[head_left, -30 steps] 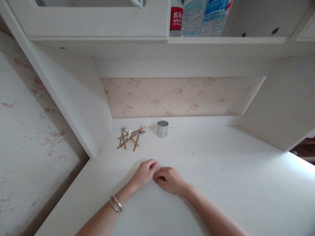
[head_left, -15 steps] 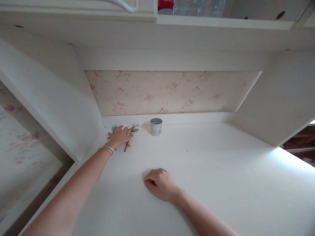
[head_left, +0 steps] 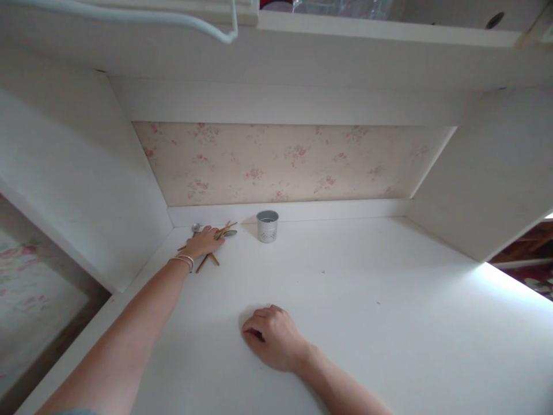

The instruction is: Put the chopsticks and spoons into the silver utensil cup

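My left hand reaches far across the white counter, its fingers spread over a loose heap of chopsticks and spoons. Light wooden chopsticks and a spoon poke out beyond the fingers and thumb. Another spoon's bowl shows behind the hand, and brown stick ends lie below the palm. What the palm covers is hidden. Just right of the heap, a silver utensil cup with small holes near its base stands upright, untouched. My right hand rests curled on the counter, with nothing visible in it.
White side panels and a low back ledge bound the counter. Overhead hangs a cabinet with a white bar handle. Floral wallpaper covers the back wall.
The view has tilted and shifted slightly. Under my left hand the wooden sticks have changed angle, and the fingers look less widely spread. My right hand stays curled on the counter.
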